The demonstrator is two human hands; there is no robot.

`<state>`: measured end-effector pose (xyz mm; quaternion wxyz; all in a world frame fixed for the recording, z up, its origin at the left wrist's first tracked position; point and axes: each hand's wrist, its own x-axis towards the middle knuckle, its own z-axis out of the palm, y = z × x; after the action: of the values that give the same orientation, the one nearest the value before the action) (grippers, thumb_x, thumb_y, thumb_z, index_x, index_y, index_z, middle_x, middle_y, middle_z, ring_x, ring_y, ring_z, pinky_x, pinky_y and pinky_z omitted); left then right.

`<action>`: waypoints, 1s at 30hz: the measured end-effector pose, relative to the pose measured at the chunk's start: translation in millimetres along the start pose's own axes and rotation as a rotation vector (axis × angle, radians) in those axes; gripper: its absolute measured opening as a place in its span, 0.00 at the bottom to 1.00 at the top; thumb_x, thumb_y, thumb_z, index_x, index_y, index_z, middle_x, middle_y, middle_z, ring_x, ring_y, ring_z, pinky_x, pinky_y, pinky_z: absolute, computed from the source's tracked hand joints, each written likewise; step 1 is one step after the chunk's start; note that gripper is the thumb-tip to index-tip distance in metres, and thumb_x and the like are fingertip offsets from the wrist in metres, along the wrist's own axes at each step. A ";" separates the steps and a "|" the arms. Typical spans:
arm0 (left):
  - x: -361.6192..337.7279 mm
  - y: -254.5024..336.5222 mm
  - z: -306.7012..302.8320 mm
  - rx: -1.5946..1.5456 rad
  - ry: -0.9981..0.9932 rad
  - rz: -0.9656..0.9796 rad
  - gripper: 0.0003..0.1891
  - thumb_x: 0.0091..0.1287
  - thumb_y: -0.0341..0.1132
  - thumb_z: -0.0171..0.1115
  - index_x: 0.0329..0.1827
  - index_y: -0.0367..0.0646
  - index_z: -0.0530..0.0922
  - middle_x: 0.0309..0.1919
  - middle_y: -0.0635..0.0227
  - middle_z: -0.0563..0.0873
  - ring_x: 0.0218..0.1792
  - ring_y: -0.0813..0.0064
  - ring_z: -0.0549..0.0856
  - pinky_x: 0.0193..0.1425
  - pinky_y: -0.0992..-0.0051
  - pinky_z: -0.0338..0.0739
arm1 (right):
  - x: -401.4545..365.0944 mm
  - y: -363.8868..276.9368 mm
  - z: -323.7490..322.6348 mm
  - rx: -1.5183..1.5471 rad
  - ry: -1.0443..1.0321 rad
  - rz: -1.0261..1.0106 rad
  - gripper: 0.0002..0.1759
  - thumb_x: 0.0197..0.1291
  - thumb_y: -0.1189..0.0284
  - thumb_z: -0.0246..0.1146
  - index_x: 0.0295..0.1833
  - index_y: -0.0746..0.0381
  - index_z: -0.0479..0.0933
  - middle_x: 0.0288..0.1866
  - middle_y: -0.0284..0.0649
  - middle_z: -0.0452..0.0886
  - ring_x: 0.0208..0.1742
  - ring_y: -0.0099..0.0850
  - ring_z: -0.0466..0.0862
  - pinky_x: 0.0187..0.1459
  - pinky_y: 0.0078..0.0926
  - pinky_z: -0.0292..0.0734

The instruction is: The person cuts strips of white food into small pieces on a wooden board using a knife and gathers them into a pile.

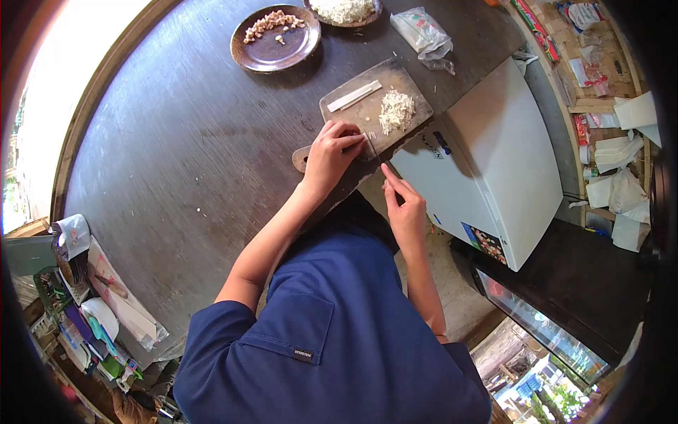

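A wooden cutting board [339, 109] lies at the table's edge in front of me. My left hand [330, 154] is closed over its near side, fingertips pinching short pale strips of food [368, 136]. My right hand [405, 212] grips a knife [374, 146], its thin blade over the board right beside the left fingertips. Uncut white sticks [354, 96] rest on the board's far part. To their right sits a heap of small chopped white pieces [397, 112]. The knife's handle is mostly hidden in my right hand.
Farther back on the dark table [176, 141] stand a brown plate [265, 60] with small brownish chunks and a bowl [346, 23] of white shreds. A plastic bag [422, 35] lies at right. A white chest freezer [494, 155] stands beside the table's right edge.
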<state>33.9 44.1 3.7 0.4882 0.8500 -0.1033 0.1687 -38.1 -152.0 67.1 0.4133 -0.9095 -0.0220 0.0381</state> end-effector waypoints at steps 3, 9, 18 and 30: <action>-0.3 2.2 -0.1 0.018 0.005 0.000 0.10 0.60 0.26 0.78 0.45 0.43 0.95 0.46 0.67 0.91 0.49 0.61 0.87 0.57 0.64 0.85 | -0.9 -2.9 2.3 0.025 0.009 -0.003 0.21 0.77 0.74 0.65 0.71 0.50 0.87 0.44 0.44 0.90 0.44 0.42 0.91 0.49 0.40 0.84; 0.6 1.9 0.0 0.027 0.016 -0.002 0.11 0.59 0.25 0.78 0.45 0.43 0.95 0.46 0.68 0.92 0.49 0.62 0.88 0.56 0.65 0.85 | -4.0 -3.9 4.8 -0.008 0.052 -0.063 0.22 0.75 0.76 0.66 0.71 0.48 0.87 0.44 0.44 0.90 0.44 0.44 0.91 0.47 0.41 0.84; -1.4 1.2 0.2 0.026 0.021 -0.015 0.12 0.58 0.24 0.78 0.45 0.42 0.95 0.46 0.68 0.92 0.50 0.62 0.88 0.57 0.64 0.85 | 2.0 -4.6 2.2 -0.112 -0.016 0.011 0.24 0.74 0.77 0.66 0.72 0.47 0.86 0.45 0.44 0.89 0.41 0.44 0.90 0.46 0.41 0.84; -0.9 -1.9 2.4 -0.010 0.035 -0.017 0.09 0.60 0.26 0.78 0.44 0.42 0.95 0.46 0.66 0.91 0.50 0.61 0.88 0.57 0.64 0.85 | 6.4 -0.7 -4.5 0.027 -0.037 0.017 0.22 0.79 0.77 0.63 0.74 0.52 0.85 0.40 0.41 0.89 0.41 0.27 0.86 0.50 0.28 0.82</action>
<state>34.2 43.1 0.7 0.4956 0.8452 -0.0885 0.1792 -31.3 -154.4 70.3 0.4248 -0.9031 -0.0216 0.0586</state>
